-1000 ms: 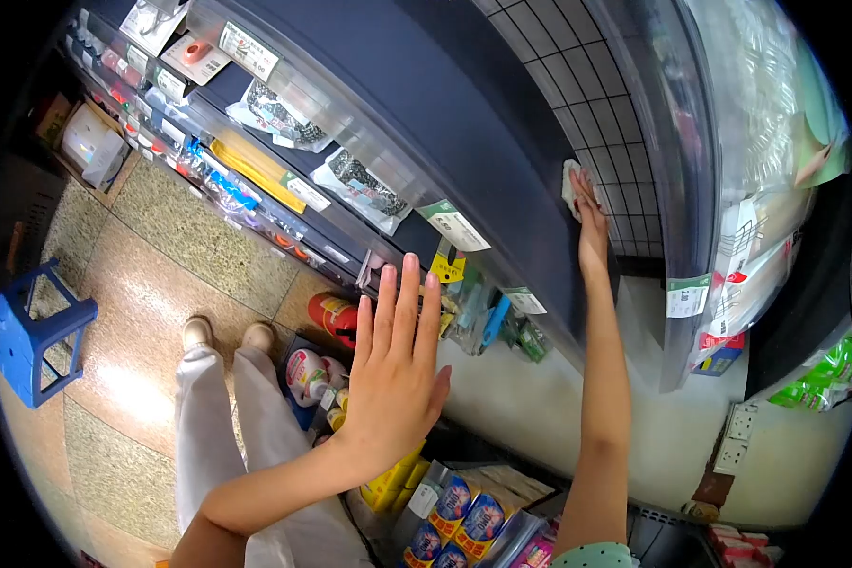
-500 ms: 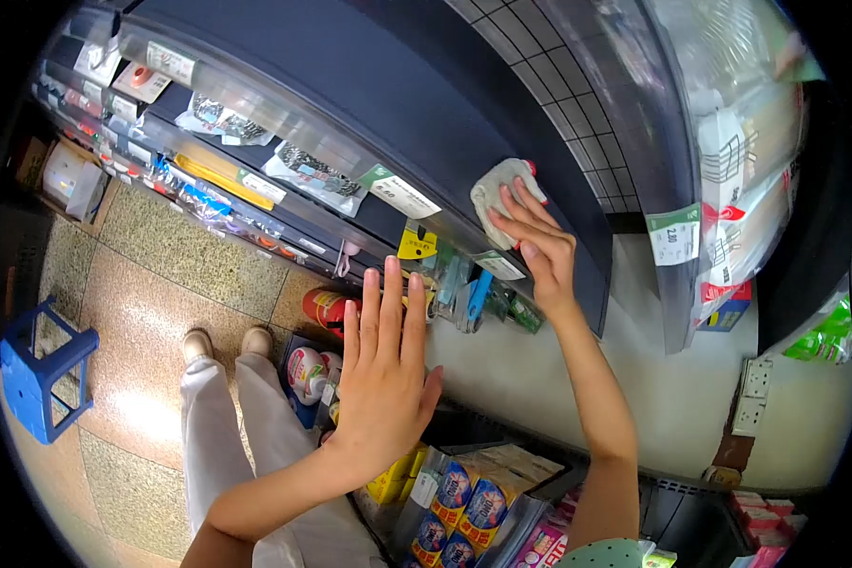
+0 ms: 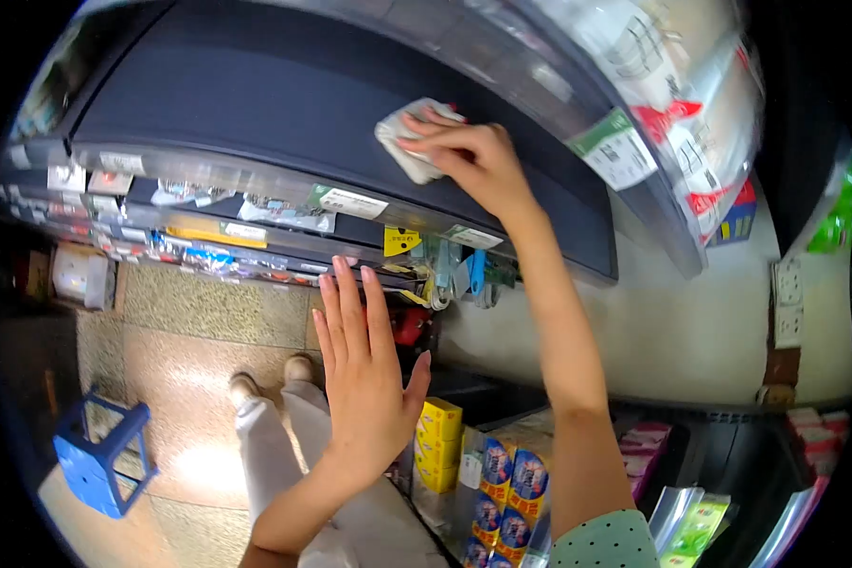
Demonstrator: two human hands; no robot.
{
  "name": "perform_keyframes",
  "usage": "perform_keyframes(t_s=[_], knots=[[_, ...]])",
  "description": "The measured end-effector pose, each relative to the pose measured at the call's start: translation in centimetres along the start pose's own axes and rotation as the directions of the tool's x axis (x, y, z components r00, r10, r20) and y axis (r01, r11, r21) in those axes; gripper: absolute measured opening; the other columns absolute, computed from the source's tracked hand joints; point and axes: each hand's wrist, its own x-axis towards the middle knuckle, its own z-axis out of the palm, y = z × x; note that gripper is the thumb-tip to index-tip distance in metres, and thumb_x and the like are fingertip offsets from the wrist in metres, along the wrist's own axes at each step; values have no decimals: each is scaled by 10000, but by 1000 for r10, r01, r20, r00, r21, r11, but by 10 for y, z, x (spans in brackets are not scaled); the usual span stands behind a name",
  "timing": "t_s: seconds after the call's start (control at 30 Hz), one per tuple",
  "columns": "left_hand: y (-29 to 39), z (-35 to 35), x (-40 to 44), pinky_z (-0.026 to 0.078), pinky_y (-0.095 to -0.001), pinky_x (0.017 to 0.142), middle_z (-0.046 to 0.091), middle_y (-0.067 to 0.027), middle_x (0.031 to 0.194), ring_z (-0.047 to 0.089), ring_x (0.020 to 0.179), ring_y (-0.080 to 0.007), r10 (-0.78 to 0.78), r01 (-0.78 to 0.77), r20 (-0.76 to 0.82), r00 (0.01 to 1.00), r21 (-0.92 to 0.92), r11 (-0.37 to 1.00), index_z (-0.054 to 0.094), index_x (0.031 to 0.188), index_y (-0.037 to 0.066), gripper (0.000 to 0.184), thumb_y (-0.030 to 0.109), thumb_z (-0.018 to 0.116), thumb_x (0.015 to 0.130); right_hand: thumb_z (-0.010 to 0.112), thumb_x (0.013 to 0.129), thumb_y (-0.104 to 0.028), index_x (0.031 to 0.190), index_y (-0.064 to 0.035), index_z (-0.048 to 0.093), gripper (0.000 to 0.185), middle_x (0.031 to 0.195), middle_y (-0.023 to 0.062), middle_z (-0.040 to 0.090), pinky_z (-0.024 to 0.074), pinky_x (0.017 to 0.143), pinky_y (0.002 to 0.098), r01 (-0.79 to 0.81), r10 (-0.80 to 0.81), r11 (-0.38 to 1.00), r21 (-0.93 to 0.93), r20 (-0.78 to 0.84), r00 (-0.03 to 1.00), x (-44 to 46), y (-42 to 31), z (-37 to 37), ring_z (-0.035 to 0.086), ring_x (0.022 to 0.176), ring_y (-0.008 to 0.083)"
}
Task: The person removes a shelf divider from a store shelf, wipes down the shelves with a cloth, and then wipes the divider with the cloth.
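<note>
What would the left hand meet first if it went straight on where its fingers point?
The left hand would likely meet the clear front strip of the dark shelf, near a white-and-green price label. Depth is unclear, so a lower shelf's edge might come first.

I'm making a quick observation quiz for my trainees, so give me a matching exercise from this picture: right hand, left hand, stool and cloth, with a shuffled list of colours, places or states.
Things
1. right hand
2. left hand
3. stool
4. cloth

Colours, places or states
A. whitish, lying on the dark shelf
B. blue, on the tiled floor
C. fingers over the cloth
D. open, holding nothing

Right pairs: 1-C, 2-D, 3-B, 4-A
</note>
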Motion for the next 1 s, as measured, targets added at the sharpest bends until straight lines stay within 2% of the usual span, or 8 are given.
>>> perform_keyframes(t_s=[0.03, 0.3, 0.4, 0.47, 0.6, 0.7, 0.93, 1.0], knots=[[1, -1, -1, 151, -594, 1179, 101, -327, 1602, 101, 1486, -514, 12, -12, 0, 1000, 0, 1000, 146, 1550, -59, 972, 132, 722, 790, 679, 850, -192, 1059, -179, 774, 231, 1167, 73, 707, 486, 1031, 334, -157, 156, 986, 51, 22, 988, 4, -8, 4, 642, 1187, 263], [4, -2, -4, 112, -582, 1191, 30, -289, 1629, 35, 1503, -490, 43, -43, 50, 998, -5, 999, 99, 1567, -30, 980, 122, 716, 821, 643, 885, -277, 1035, -183, 778, 222, 1062, 81, 733, 523, 953, 390, -414, 357, 910, -25, -460, 813, -14, -54, 56, 670, 1101, 283], [3, -7, -5, 102, -582, 1193, 27, -285, 1631, 28, 1506, -482, 54, -54, 67, 996, -5, 999, 90, 1568, -28, 983, 129, 718, 828, 648, 887, -347, 1027, -203, 780, 240, 970, 89, 745, 552, 864, 424, -743, 670, 667, -46, -398, 626, -30, -78, 35, 704, 962, 324], [1, -11, -3, 127, -607, 1175, 54, -318, 1613, 51, 1490, -518, 76, -76, 62, 995, 1, 997, 118, 1556, -54, 958, 150, 711, 831, 621, 899, -394, 1053, -221, 771, 276, 890, 123, 738, 558, 794, 450, -815, 618, 552, -176, -570, 541, -54, -57, 35, 707, 835, 364], [-1, -22, 3, 136, -616, 1167, 62, -327, 1610, 57, 1484, -533, 92, -92, 44, 995, 9, 996, 122, 1554, -63, 947, 164, 704, 842, 602, 911, -373, 1095, -206, 756, 292, 1103, 131, 717, 507, 951, 470, -938, 723, 337, -82, -615, 314, -85, -44, 14, 660, 1077, 347], [-3, -31, 8, 133, -614, 1168, 54, -324, 1612, 52, 1485, -532, 109, -110, 32, 994, 17, 994, 115, 1556, -61, 947, 165, 701, 847, 567, 932, -373, 1052, -140, 762, 327, 1014, 192, 723, 487, 967, 523, -926, 562, 318, -205, -746, 358, -96, -19, 8, 676, 1018, 404], [-13, -47, 11, 136, -616, 1166, 42, -318, 1616, 50, 1485, -533, 98, -100, 42, 994, 45, 994, 103, 1559, -54, 958, 167, 704, 846, 366, 975, -542, 1391, -53, 542, 666, 1454, 220, 500, 300, 1141, 515, -967, 754, -109, -230, -653, 70, -142, 80, -51, 497, 1327, 401], [-19, -48, 12, 139, -615, 1166, 43, -317, 1617, 51, 1484, -533, 87, -89, 44, 995, 49, 995, 105, 1559, -54, 957, 169, 705, 847, 322, 1001, -538, 1368, -77, 555, 634, 1465, 214, 483, 334, 1132, 505, -939, 788, -104, -328, -603, 123, -182, 133, -80, 443, 1354, 427]])
